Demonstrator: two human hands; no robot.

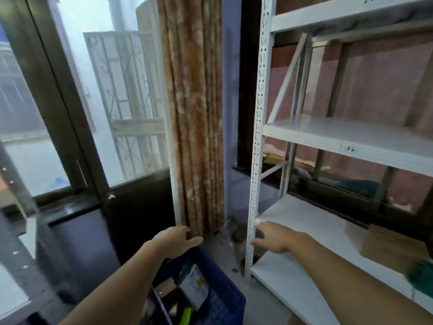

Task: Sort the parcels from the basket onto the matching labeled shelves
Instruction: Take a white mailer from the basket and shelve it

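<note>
Blue plastic basket (218,299) low centre on the grey floor (262,310), parcels (194,286) inside: one pale bag with a print, something dark, a bright green strip (186,315). Contents blurred, no labels readable.

Left hand (174,240) above the basket's far rim, fingers straight and loose, holding nothing. Right hand (273,238) reached out at the front post of the white metal shelf rack (256,146), fingers spread and relaxed, holding nothing; contact with post unclear.

Rack on the right, perforated uprights, white boards. Lowest board (293,282) carries a green item (421,275) at the frame's right edge, only partly seen. Next board up (297,219) bare white. Higher board with handwritten label (350,149) reading roughly "3-2"; top board's label (370,0) cut off.

Behind the rack: dark-framed window, reddish wall beyond. Far centre: orange patterned curtain (194,113) hanging to the floor, debris at its foot. Left: dark-framed glass door (77,113), white ornamental grille (124,90) outside.
</note>
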